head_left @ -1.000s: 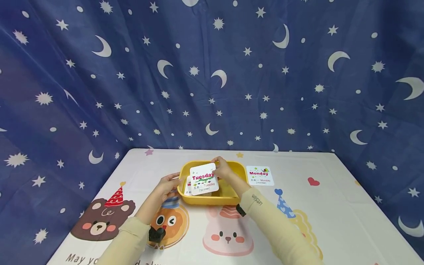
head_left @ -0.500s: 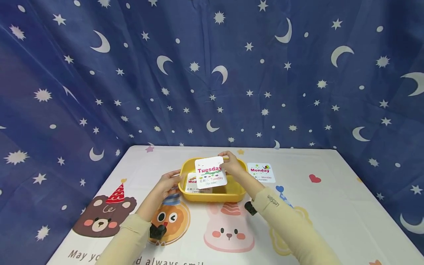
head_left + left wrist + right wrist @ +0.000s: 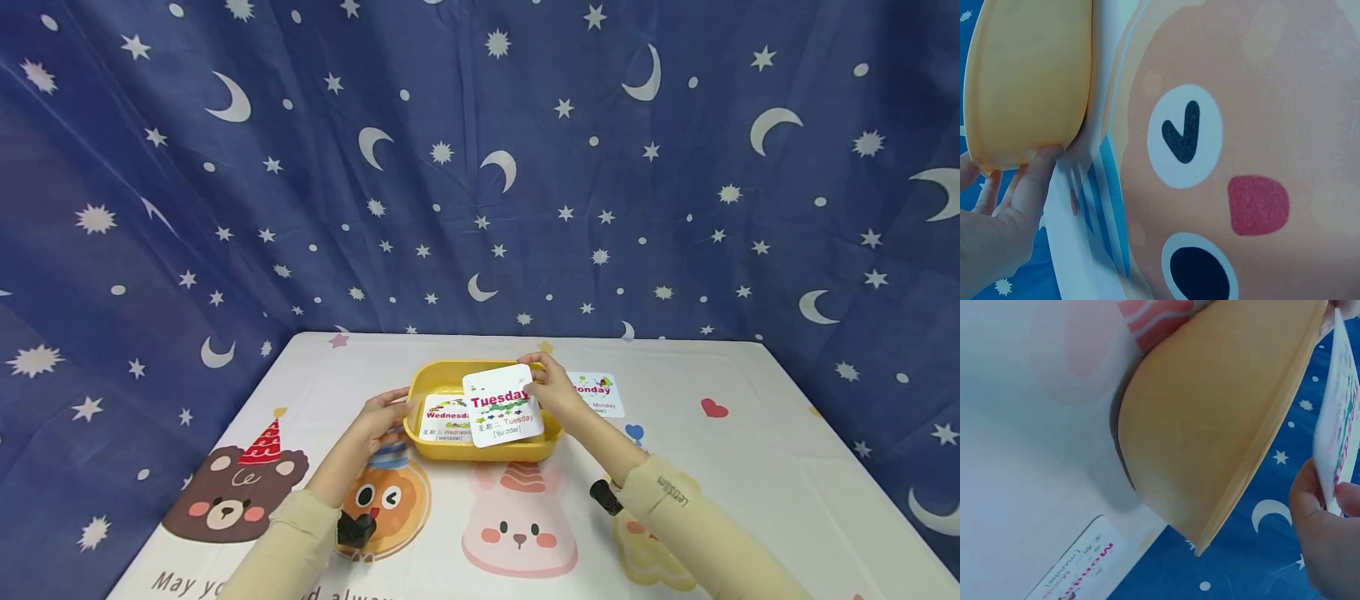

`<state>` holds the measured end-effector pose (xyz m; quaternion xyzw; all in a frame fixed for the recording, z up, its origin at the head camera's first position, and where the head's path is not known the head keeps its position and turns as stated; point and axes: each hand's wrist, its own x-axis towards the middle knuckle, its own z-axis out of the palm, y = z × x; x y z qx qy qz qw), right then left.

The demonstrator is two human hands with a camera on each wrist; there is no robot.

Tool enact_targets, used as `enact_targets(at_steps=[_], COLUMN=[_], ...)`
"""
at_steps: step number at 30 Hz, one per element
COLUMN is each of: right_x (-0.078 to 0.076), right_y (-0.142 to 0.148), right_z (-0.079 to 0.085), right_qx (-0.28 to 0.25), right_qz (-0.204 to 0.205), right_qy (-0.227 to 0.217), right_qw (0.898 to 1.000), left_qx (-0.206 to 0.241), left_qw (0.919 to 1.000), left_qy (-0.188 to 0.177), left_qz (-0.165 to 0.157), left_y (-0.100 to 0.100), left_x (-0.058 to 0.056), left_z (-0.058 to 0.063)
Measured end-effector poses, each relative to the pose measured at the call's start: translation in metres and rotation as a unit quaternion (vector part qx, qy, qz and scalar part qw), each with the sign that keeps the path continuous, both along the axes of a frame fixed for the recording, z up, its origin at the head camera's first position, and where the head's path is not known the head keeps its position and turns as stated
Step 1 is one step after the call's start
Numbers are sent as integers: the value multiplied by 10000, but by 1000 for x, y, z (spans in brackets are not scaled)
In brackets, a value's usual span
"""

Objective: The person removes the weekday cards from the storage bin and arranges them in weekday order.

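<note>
Right hand [image 3: 553,387] and left hand [image 3: 378,421] are both occupied. By the right, the Tuesday card [image 3: 502,407] is pinched between thumb and fingers at its right edge, and it is held tilted above the yellow tray [image 3: 480,451], its printed face turned towards the head camera. By the left, the tray is gripped at its rounded left end; in the left wrist view, fingertips [image 3: 1052,154] are seen pressed against the outer wall.

The Wednesday card [image 3: 444,421] is laid inside the tray, towards the left end, and its right side is covered from view by the Tuesday card. The Monday card [image 3: 600,392] is set face up on the white tablecloth [image 3: 787,467], just beside the tray's right end (its left edge is hidden behind the right hand). The tablecloth is printed with cartoon faces, among them a brown bear [image 3: 232,500] and a pink rabbit [image 3: 519,554]. Behind, a blue curtain [image 3: 442,187] is patterned with white moons and stars.
</note>
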<state>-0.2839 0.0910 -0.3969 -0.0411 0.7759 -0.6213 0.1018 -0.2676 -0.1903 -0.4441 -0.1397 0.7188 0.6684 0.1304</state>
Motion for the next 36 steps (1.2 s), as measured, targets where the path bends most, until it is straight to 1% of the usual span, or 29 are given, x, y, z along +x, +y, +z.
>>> enact_targets(at_steps=[6, 12, 21, 24, 29, 34, 36], right_x=[12, 21, 31, 33, 37, 43, 45], right_y=[18, 35, 65, 76, 97, 115, 120], right_z=[1, 1, 4, 7, 9, 5, 4], right_qx=[-81, -212, -321, -347, -447, -557, -579], right_qz=[-35, -57, 366, 408, 290, 18, -164], right_qy=[40, -80, -322, -325, -197, -92, -117], right_qw=[10000, 9997, 9983, 9980, 9984, 9984, 9981], left_qx=[-6, -11, -66, -86, -96, -42, -36], left_qw=[10000, 9999, 9999, 10000, 9999, 9999, 9999], left_qy=[-16, -84, -76, -48, -23, -86, -130], left_qz=[-5, 67, 29, -4, -19, 42, 66], left_y=[1, 1, 0, 0, 0, 0, 0], left_x=[0, 0, 1, 0, 0, 0, 0], left_z=[1, 1, 2, 3, 3, 3, 3])
